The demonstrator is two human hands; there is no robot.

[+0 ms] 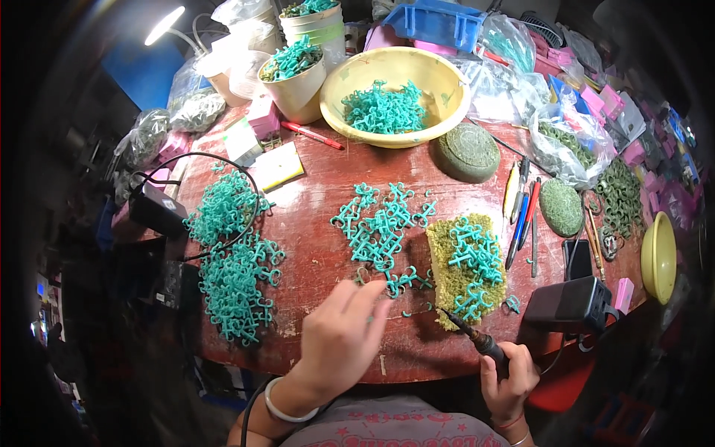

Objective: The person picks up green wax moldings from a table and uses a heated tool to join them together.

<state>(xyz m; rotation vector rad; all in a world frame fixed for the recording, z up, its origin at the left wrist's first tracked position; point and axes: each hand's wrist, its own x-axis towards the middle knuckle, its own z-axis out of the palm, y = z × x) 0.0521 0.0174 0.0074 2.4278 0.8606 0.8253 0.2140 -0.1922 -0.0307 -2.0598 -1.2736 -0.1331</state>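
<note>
My left hand reaches over the table with fingers stretched out, thumb and forefinger a little apart. Its fingertips are beside a loose heap of small teal hooked, ring-like pieces; nothing shows held in it. My right hand grips the dark handle of a soldering iron. The iron's tip points up and left, at the near edge of a yellow-green sponge-like pad. More teal pieces lie on that pad. Beside my left fingertips is a small olive-coloured piece.
A large teal pile lies at left under a black cable. Behind stands a cream basin of teal pieces. A round green stone-like block, pens and a black box are at right.
</note>
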